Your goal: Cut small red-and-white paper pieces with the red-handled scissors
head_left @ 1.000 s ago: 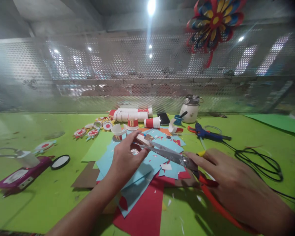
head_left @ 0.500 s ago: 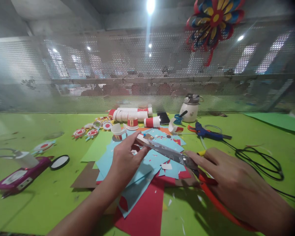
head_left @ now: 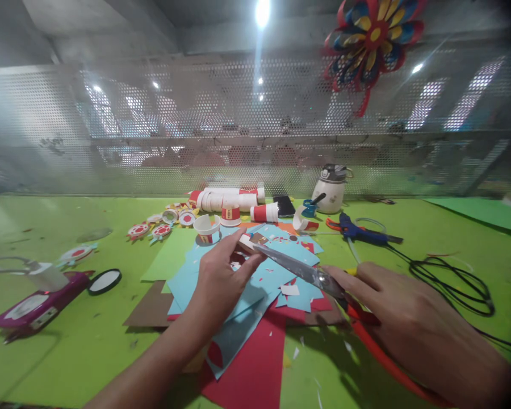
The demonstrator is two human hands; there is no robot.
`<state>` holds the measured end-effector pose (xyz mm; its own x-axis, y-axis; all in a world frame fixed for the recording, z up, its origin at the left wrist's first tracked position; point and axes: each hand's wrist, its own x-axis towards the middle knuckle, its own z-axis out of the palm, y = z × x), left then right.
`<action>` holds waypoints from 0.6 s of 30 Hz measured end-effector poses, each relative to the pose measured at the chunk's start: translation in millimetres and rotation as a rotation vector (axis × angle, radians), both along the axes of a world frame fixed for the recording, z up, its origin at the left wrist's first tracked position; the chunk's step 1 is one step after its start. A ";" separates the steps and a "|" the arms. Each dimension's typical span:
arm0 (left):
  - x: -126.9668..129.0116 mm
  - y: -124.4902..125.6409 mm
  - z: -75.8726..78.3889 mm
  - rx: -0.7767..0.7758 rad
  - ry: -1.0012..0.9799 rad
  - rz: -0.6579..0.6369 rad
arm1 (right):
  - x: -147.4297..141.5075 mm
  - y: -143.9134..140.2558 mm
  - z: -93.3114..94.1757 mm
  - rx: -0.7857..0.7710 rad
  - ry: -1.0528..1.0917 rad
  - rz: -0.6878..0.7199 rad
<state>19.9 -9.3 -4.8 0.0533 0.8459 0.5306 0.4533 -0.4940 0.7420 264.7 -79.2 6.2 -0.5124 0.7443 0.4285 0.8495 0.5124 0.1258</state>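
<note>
Clamped: your right hand (head_left: 413,329) holds the red-handled scissors (head_left: 306,274), fingers wrapped over the handles at 4 o'clock from the paper pile, forefinger stretched along the pivot. Blades run up toward 10 o'clock and look nearly together at the tip; can't tell if they're fully shut.

Your left hand (head_left: 217,278) pinches a small paper piece (head_left: 247,245) between thumb and fingers, right at the blade tips. Piece and tips are touching or just about; too small to call. All of it sits just above the middle of the pile.

Under both hands: light blue paper sheets (head_left: 259,278) on top, red sheet (head_left: 251,363) sticking out at 6 o'clock, brown card (head_left: 149,309) at 9 o'clock. Small offcuts scattered on the blue.

Green table (head_left: 68,352) carries the rest:
- 12 o'clock of the pile: red and white paper cups (head_left: 227,200) lying and standing, dark phone (head_left: 284,205) beside them.
- 1 o'clock: white jar (head_left: 330,190), blue scissors (head_left: 310,207) just beside it.
- 2 o'clock: blue glue gun (head_left: 357,232), its black cable (head_left: 451,281) looped at 3 o'clock, near your right hand.
- 9 o'clock, well apart: purple tape dispenser (head_left: 38,304), black-rimmed round piece (head_left: 104,280) next to it.
- 11 o'clock: row of round red-white paper badges (head_left: 159,227).

Perforated metal screen (head_left: 153,125) closes the far edge. Paper pinwheel (head_left: 368,40) hangs on it at upper right.
</note>
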 end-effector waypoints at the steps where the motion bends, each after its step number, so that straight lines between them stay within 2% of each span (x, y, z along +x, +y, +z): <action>1: 0.1 0.1 -0.1 -0.008 -0.004 -0.002 | -0.1 0.0 0.3 0.001 0.001 0.001; 18: 0.8 0.6 -1.3 -0.040 -0.100 -0.055 | -0.6 -0.8 -0.8 0.013 0.001 0.015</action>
